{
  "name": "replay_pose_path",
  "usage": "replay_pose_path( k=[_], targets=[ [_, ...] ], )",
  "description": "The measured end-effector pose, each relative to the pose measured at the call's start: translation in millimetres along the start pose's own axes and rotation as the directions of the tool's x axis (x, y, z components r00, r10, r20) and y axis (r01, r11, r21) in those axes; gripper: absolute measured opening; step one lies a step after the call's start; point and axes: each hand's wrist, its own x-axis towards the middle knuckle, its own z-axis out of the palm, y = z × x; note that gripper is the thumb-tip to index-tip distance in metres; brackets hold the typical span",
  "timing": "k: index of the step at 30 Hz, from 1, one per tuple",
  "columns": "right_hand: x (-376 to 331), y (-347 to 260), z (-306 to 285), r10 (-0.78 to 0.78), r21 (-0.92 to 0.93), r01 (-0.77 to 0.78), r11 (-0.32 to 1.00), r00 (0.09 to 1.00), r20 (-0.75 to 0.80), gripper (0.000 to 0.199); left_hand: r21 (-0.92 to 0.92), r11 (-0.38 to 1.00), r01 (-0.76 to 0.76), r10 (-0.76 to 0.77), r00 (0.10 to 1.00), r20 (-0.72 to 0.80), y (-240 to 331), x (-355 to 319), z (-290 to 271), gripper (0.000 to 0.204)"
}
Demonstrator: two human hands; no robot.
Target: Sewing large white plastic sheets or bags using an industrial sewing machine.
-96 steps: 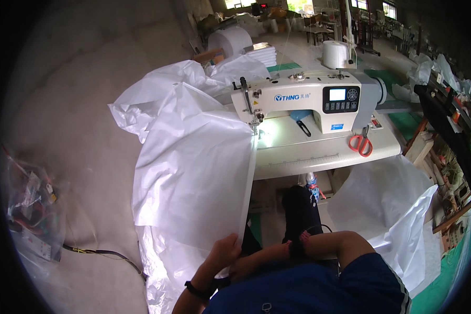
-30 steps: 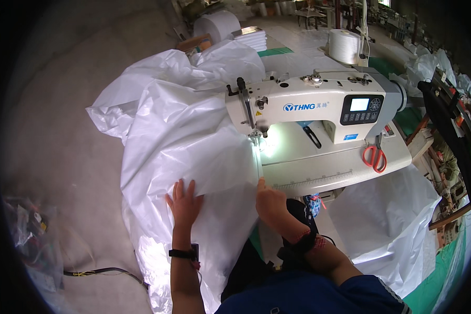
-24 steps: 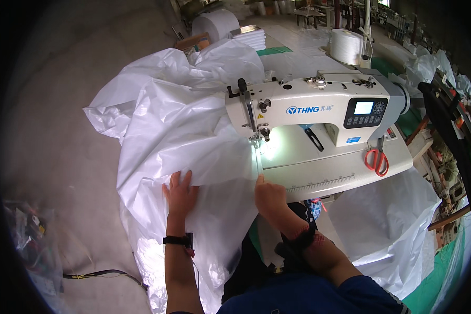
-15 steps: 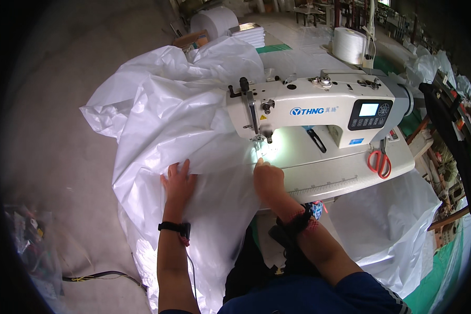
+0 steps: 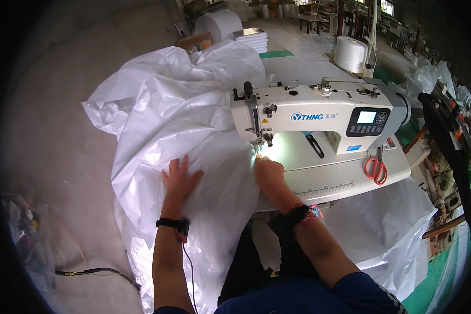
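Sheeting: one large white plastic sheet (image 5: pixel 167 120) drapes from my table's left end to the floor. My left hand (image 5: pixel 179 180) lies flat on it, fingers spread, gripping nothing. My right hand (image 5: pixel 268 172) presses its edge just below the needle of one white sewing machine (image 5: pixel 319 112), fingers curled down; grip unclear. One pair of red-handled scissors (image 5: pixel 376 168) lies right. One thread cone (image 5: pixel 349 54) stands behind.

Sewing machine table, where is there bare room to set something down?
The white table is bare between the right hand and the orange-handled scissors. Left of the needle it is crowded: white plastic sheeting under the left hand.
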Motion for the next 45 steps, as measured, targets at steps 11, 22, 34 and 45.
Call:
replay_pose_path(
  k=[11,22,34,45],
  targets=[
    [2,4,6,-0.044,0.052,0.046,0.998,0.999,-0.029,0.03,0.42,0.905,0.068,0.013,0.982,-0.188,-83,-26,-52,0.031],
    [-15,14,11,-0.014,0.187,0.084,0.979,0.937,-0.35,0.019,0.467,0.869,-0.164,0.366,0.849,-0.381,-19,-117,-263,0.02],
    [-171,0,34,-0.012,0.799,-0.244,0.55,0.954,0.299,0.031,-0.708,0.664,-0.24,0.747,0.194,0.636,125,-272,29,0.04],
    [-190,24,9,-0.408,0.778,-0.514,0.36,0.663,0.627,0.028,0.115,0.987,-0.108,0.125,0.98,-0.152,50,-83,-36,0.064]
  ],
)
